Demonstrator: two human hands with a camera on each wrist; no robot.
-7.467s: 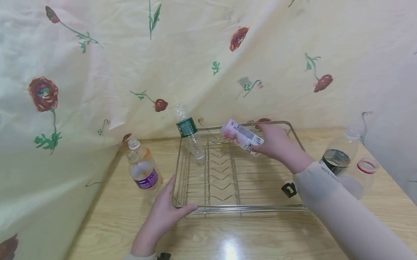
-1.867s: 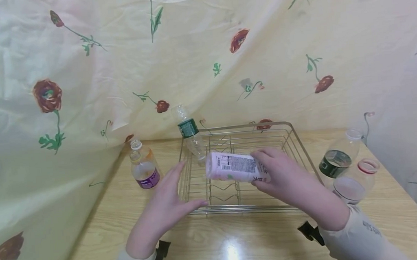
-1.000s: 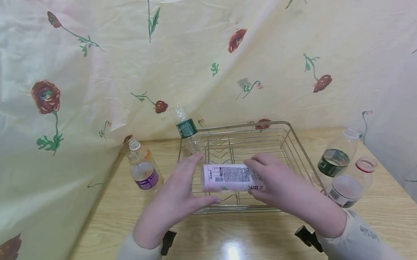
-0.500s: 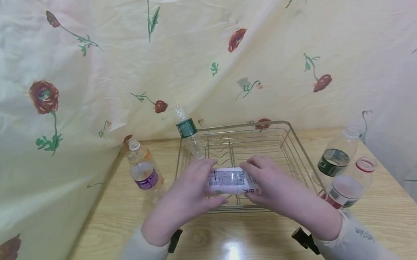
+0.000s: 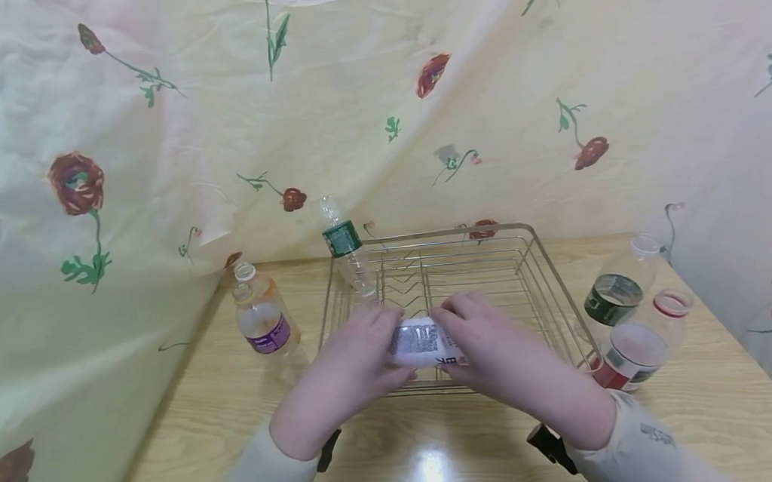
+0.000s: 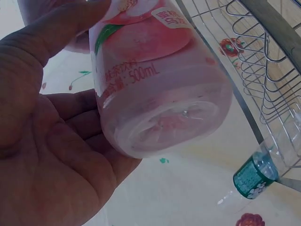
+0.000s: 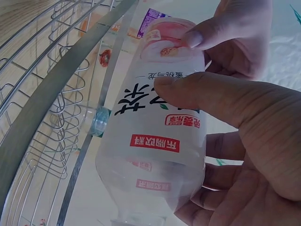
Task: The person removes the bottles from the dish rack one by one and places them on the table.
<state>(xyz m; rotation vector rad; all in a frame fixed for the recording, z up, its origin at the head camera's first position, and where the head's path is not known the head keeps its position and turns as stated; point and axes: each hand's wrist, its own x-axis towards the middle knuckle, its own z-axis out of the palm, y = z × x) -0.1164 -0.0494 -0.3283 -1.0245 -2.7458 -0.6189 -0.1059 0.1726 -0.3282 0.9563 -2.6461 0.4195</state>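
A plastic drink bottle [image 5: 423, 342] with a white and pink peach label lies sideways between my hands, above the front part of a wire rack [image 5: 473, 229]. My left hand [image 5: 344, 365] grips its base end, thumb on the near side and fingers behind, as the left wrist view shows. Near the neck end my right hand [image 5: 496, 346] holds it, thumb across the label [image 7: 155, 143] in the right wrist view. Most of the bottle's ends are hidden by the hands in the head view. A clear bottle with a green label [image 5: 342, 239] leans at the rack's left side.
Left of the rack stand a purple-labelled bottle [image 5: 269, 336] and one with orange on it [image 5: 271, 289]. On the right are a dark-labelled bottle [image 5: 612, 299] and a red-rimmed bottle [image 5: 641, 342]. Floral fabric [image 5: 363, 122] hangs behind the wooden table [image 5: 189, 423].
The peach bottle has come from the rack's back toward its front. My left hand has left the rack's corner, moved right and taken hold of the bottle's base; my right hand keeps its grip.
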